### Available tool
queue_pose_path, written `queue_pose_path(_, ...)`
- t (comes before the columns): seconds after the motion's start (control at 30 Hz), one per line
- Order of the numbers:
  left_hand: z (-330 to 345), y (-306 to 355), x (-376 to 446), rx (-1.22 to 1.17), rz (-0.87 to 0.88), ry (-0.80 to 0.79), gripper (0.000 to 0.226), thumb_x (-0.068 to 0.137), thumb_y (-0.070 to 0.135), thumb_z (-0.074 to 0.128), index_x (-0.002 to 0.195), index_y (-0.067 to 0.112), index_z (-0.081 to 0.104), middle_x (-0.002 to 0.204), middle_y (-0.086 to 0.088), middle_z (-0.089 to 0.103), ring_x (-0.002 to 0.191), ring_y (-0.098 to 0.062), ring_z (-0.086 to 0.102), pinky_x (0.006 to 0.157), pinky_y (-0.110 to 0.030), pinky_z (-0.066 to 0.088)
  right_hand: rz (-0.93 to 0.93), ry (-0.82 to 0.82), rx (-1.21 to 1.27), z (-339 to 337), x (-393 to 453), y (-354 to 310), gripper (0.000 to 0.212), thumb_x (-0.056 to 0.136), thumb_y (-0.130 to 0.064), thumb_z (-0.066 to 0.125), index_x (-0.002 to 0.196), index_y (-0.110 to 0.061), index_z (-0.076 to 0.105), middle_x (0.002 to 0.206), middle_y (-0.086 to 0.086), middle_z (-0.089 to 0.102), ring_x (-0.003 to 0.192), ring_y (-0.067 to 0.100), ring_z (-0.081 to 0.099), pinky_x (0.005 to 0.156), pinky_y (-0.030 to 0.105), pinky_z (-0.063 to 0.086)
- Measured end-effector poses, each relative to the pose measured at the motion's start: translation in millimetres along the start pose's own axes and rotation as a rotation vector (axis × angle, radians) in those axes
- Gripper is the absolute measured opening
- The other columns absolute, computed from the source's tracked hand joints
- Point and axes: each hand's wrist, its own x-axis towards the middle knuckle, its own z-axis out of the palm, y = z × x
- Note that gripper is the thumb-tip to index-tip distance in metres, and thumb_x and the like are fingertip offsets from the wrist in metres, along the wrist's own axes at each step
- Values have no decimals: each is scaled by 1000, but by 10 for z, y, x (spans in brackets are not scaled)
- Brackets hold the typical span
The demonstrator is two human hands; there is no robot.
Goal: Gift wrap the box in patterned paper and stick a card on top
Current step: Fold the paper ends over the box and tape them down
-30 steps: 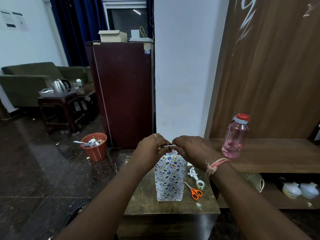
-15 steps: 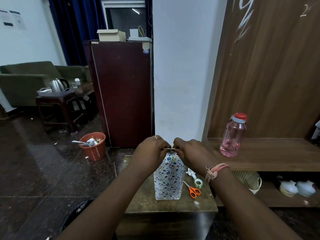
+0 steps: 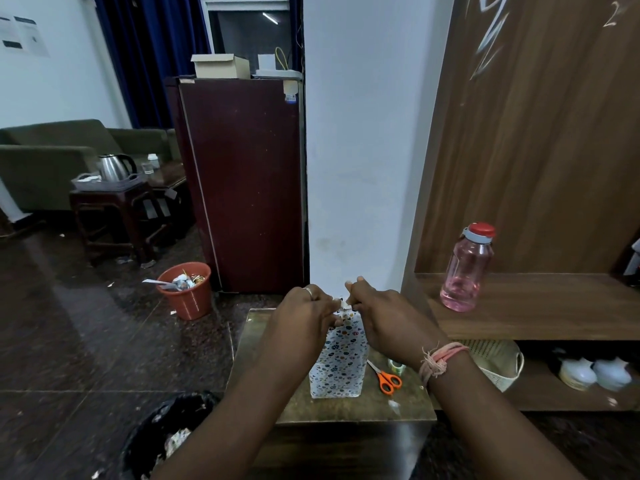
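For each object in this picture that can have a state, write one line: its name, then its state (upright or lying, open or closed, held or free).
Wrapped box: upright on the table, top paper pinched by both hands.
Left hand: pinches the paper at the top.
Right hand: pinches the paper at the top.
Scissors: lying flat, blades closed, free.
Tape roll: lying on the table, free.
Pink bottle: upright on the shelf, capped.
Orange bin: upright, holding scraps.

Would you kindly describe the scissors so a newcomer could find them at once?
Start at the small worn wooden table holding the upright box in dotted paper. Right of it lie orange-handled scissors, beside a small tape roll; the bright orange handles set them apart.
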Motion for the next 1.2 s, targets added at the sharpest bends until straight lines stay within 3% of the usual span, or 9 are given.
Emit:
queue_pose_path(0.13,14,-16,-80,38,47,29,15,90,21,77,104,23,81,99,7,67,88,-14,62,64,-33,57,11,38,76,51,-120,0,42,100,-37,41,139,-23,46,137,6,62,146,14,39,93,44,51)
queue_pose_path(0.23,31,-53,-120,54,54,46,19,90,24,77,109,26,80,99,9,66,87,-14,59,64,-28,51,25,51,94,116,-130,40,47,100,-41,46,145,-25,45,141,1,60,148,14,36,104,44,48)
queue_pose_path(0.4,49,-16,-136,-17,-52,89,14,87,26,81,100,27,77,93,15,64,92,-5,52,71,-17,40,34,112,120,188,-91,25,16,100,-15,52,112,-19,62,141,-3,62,149,8,30,108,42,46)
queue_pose_path(0.47,30,-17,-109,-89,-140,89,26,83,28,84,105,29,70,101,19,62,97,-1,48,75,-13,37,41,118,113,209,-100,27,26,100,-15,50,124,-20,59,136,1,64,150,12,31,106,44,47)
queue_pose_path(0.6,16,-74,-94,-86,-129,16,51,88,35,78,137,26,63,135,10,60,122,-9,56,95,-20,42,29,175,172,281,-145,64,44,102,-15,47,145,-20,47,119,-3,68,152,12,26,106,44,47)
queue_pose_path(0.83,106,-106,-134,170,21,76,31,89,30,65,114,17,78,121,-5,75,123,-32,65,94,-47,57,26,138,8,317,-89,17,28,104,-16,37,124,-35,42,149,1,52,156,21,14,119,53,33)
queue_pose_path(0.97,116,-94,-128,187,54,104,26,83,17,80,109,18,79,117,-6,76,117,-29,69,89,-46,58,-13,165,-47,317,-120,-35,76,92,7,50,151,-39,36,154,-4,47,151,17,29,122,38,30)
queue_pose_path(1.03,110,-73,-165,185,49,134,29,78,15,88,105,20,80,115,-5,77,116,-26,70,86,-44,59,-76,182,-93,355,-84,-36,73,82,11,54,143,-28,54,150,0,54,144,16,43,125,33,22)
queue_pose_path(1.2,9,115,-157,-417,-425,160,11,89,34,78,100,34,74,121,9,73,125,-5,61,99,-25,52,-22,389,65,412,-146,-128,36,87,7,61,114,-14,75,143,7,60,139,22,50,119,42,34)
